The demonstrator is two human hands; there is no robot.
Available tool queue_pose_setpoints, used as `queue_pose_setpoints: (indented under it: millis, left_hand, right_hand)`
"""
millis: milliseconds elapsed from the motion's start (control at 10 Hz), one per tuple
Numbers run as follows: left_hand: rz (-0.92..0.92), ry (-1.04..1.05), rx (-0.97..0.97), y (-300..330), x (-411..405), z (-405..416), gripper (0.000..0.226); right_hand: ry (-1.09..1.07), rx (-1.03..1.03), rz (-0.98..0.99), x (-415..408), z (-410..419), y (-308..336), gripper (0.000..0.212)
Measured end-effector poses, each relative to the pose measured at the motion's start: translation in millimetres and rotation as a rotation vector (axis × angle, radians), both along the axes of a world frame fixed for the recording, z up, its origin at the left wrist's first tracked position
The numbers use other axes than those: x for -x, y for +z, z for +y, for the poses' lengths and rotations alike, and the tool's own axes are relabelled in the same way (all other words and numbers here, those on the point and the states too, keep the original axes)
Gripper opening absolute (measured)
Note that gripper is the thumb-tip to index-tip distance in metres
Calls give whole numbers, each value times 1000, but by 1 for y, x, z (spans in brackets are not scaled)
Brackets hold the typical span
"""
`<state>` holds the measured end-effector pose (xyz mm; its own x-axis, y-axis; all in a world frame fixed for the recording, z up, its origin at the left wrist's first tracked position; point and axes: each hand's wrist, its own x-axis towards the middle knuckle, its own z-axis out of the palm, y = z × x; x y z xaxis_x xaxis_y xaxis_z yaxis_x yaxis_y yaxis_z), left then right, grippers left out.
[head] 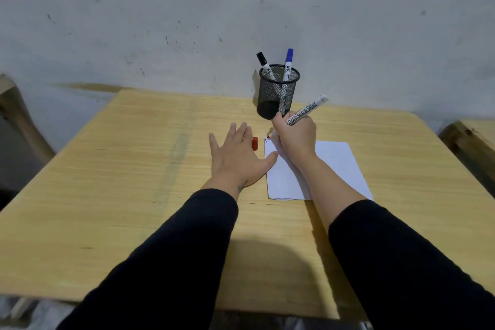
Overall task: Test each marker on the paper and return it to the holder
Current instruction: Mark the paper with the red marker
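My right hand [294, 134] grips an uncapped white board marker [308, 110], its red tip down at the top left corner of the white paper [334, 161]. A short dark mark shows on that corner. Its red cap [255, 143] lies on the table just left of the paper. My left hand [235, 155] rests flat on the table with fingers spread, its thumb touching the paper's left edge. Behind my right hand stands a black mesh holder [277, 91] with a black-capped marker [263, 63] and a blue-capped marker [288, 63] in it.
The wooden table [120, 182] stands against a grey wall [187, 21]. Part of a wooden chair or bench [471, 139] shows at the right edge, and another wooden piece [16, 115] at the left edge.
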<state>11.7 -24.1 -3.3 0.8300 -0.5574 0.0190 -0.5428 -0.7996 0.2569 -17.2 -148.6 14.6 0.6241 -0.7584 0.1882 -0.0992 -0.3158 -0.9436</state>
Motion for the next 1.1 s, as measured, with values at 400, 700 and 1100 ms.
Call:
queue_pose_setpoints:
  millis: [400, 700, 1100]
  left_hand:
    - [-11, 8, 3, -1, -1, -1, 91]
    - [-10, 17, 32, -2, -1, -2, 90]
    - [-94, 45, 331, 15, 9, 12, 19]
  right_hand:
    - [7, 96, 69, -2, 0, -2, 34]
    - [-32, -188, -78, 1, -3, 0, 27]
    - [13, -435, -175, 25, 2, 31, 40]
